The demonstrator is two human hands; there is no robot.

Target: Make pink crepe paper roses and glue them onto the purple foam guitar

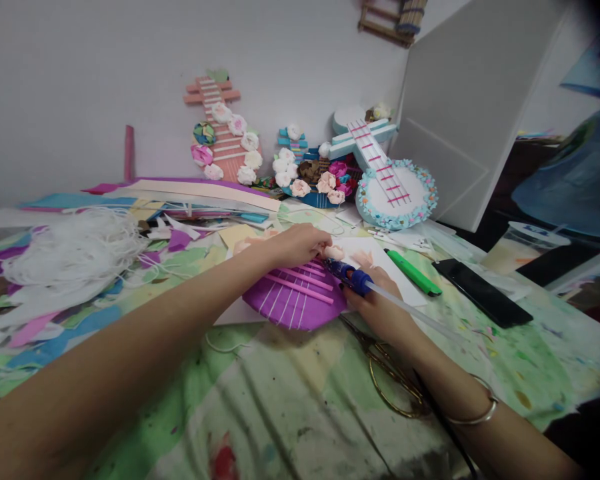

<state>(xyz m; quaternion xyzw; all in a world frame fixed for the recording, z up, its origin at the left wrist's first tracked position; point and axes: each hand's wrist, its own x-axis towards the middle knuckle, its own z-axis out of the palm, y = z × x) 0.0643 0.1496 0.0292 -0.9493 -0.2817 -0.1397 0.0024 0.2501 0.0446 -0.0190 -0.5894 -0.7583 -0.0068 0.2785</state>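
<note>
My right hand (383,307) is wrapped around a blue hot glue gun (356,280), whose clear glue stick (405,307) sticks out at the back. The gun's nozzle end points left, toward my left fingertips. My left hand (303,245) is closed in a pinch above a purple instrument-shaped craft (295,303) with white strings and pink strips. What the left fingers hold is hidden. A peach paper flower (334,253) shows beside those fingertips, and another peach paper piece (363,259) lies to the right. White paper (405,283) lies under the craft.
Gold-handled scissors (393,380) lie beneath my right forearm. A green cutter (413,272) and a black phone (483,292) lie to the right. White cord (80,247) is heaped at left among paper scraps. Finished crafts, including a pink one (223,140) and a white-blue one (396,190), lean at the back.
</note>
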